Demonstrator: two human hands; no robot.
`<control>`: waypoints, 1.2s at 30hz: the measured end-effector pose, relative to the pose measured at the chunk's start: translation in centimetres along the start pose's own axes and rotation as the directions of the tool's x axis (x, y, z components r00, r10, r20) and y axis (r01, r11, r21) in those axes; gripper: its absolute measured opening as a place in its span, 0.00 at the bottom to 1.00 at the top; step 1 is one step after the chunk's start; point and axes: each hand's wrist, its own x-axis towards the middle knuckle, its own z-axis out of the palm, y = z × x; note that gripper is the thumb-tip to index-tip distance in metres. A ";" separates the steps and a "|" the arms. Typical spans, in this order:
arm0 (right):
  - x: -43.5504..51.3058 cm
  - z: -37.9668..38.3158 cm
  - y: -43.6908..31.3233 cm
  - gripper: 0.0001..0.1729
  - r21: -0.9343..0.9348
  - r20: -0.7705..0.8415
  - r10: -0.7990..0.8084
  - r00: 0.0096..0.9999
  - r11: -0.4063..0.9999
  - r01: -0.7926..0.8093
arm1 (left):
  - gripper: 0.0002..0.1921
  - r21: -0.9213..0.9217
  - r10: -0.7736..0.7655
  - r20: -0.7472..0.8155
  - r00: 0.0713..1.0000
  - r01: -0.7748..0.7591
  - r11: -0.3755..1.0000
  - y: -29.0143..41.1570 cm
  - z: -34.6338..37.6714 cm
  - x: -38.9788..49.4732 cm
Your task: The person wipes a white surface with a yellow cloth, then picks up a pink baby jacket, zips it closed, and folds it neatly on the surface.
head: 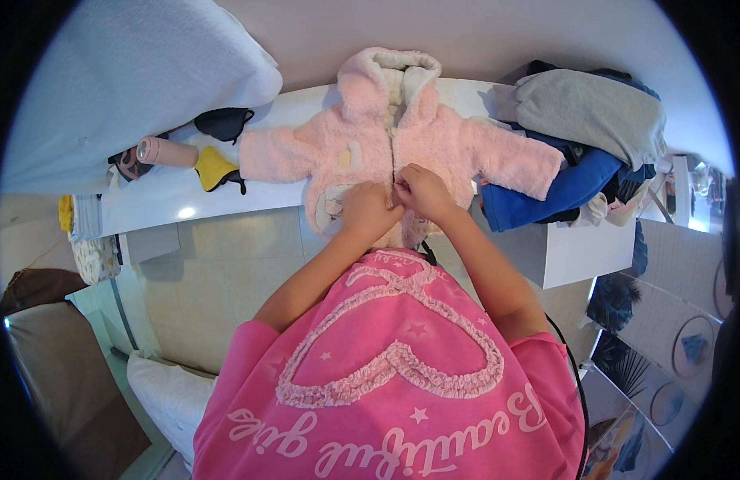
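Note:
A pink fleece hooded jacket with a pale lining lies front up across the white tabletop, its hood at the far side and both sleeves spread. Its front zipper runs down the middle, the upper front parted to show the lining. My left hand grips the lower front edge beside the pale patch pocket. Just to the right, the bent fingers of my right hand pinch the jacket at the zipper line. The zipper pull is hidden by my fingers. The hem hangs over the near table edge towards my body.
Left on the white table are a pink bottle, a black eye mask and a yellow and black one. A clothes pile with a grey garment and blue garment lies right, under the jacket's sleeve.

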 end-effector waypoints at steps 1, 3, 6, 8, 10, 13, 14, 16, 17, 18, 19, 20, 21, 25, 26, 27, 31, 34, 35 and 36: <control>0.2 -0.1 -0.1 0.08 -0.026 0.031 -0.006 0.999 1.000 0.006 | 0.09 0.025 0.021 -0.016 1.000 -0.020 0.999 -0.1 0.4 0.1; 0.6 -0.1 -0.1 0.08 -0.082 0.074 -0.020 0.997 0.996 0.026 | 0.10 0.061 0.044 -0.044 0.998 -0.042 0.997 -0.3 1.2 0.3; 1.0 0.2 0.3 0.09 -0.165 0.099 -0.041 0.994 0.985 0.057 | 0.10 0.082 0.054 -0.058 0.997 -0.049 0.995 -0.7 2.0 0.3; 1.2 0.4 0.4 0.09 -0.213 0.101 -0.043 0.994 0.975 0.064 | 0.11 0.075 0.063 -0.040 0.997 -0.060 0.995 -0.7 2.0 0.2; 2.0 0.3 0.9 0.10 -0.227 0.151 -0.028 0.988 0.972 0.062 | 0.11 0.046 0.048 -0.001 0.999 -0.048 0.998 -0.6 1.6 0.4; 3.1 0.2 1.2 0.10 -0.256 0.190 -0.043 0.981 0.962 0.092 | 0.11 0.040 0.005 0.084 0.996 -0.009 0.999 -0.6 1.0 0.8; 3.4 0.2 1.2 0.10 -0.266 0.197 -0.055 0.979 0.958 0.107 | 0.11 0.044 -0.012 0.117 0.993 0.007 0.999 -0.6 0.8 0.9; 3.9 0.0 1.2 0.10 -0.232 0.213 -0.083 0.973 0.964 0.133 | 0.11 -0.042 -0.030 0.060 0.998 0.033 0.999 -0.7 0.8 0.8; 4.0 -0.1 1.3 0.10 -0.214 0.221 -0.096 0.971 0.966 0.145 | 0.12 -0.086 -0.040 0.032 0.999 0.043 0.995 -0.7 0.9 0.7; 4.1 -0.4 1.1 0.10 -0.180 0.277 -0.057 0.959 0.978 0.110 | 0.13 -0.081 -0.039 0.027 0.999 0.041 0.996 -0.8 0.9 0.4; 4.2 -0.9 1.0 0.10 -0.147 0.333 -0.019 0.943 0.986 0.072 | 0.14 -0.077 -0.038 0.022 0.999 0.040 0.996 -0.8 0.9 0.2; 4.2 -1.2 0.9 0.10 -0.117 0.389 0.017 0.921 0.993 0.031 | 0.14 -0.072 -0.037 0.018 0.999 0.038 0.997 -0.9 0.8 0.0; 4.3 -1.3 1.5 0.10 -0.084 0.376 -0.009 0.927 0.995 0.044 | 0.15 -0.083 -0.021 0.023 1.000 0.023 0.996 -0.9 0.8 0.0; 6.4 -2.2 2.5 0.11 -0.016 0.346 -0.046 0.937 0.998 0.055 | 0.17 -0.129 0.030 -0.019 0.999 -0.032 0.991 -0.9 0.9 0.3; 6.8 -2.4 2.3 0.11 -0.014 0.346 -0.040 0.937 0.999 0.048 | 0.17 -0.140 0.039 -0.046 0.998 -0.045 0.989 -1.0 0.9 0.4; 6.8 -2.1 2.7 0.11 -0.035 0.339 -0.043 0.940 0.998 0.059 | 0.17 -0.141 0.029 -0.011 1.000 -0.030 0.990 -1.0 0.9 0.5; 6.5 -0.9 3.3 0.11 -0.086 0.289 -0.056 0.956 0.993 0.084 | 0.17 -0.153 -0.027 0.065 0.998 0.036 0.988 -1.1 0.3 0.7; 5.7 -1.7 1.9 0.10 -0.076 0.391 -0.060 0.918 0.992 0.098 | 0.16 -0.126 -0.055 0.111 0.992 0.068 0.990 -1.1 0.4 0.2; 5.7 -2.0 1.4 0.09 -0.070 0.449 -0.061 0.891 0.992 0.103 | 0.16 -0.109 -0.061 0.132 0.989 0.076 0.991 -1.2 0.5 0.0; 5.9 -2.2 1.9 0.09 -0.031 0.449 -0.082 0.890 0.994 0.107 | 0.16 -0.108 -0.040 0.141 0.989 0.056 0.993 -1.1 0.5 0.0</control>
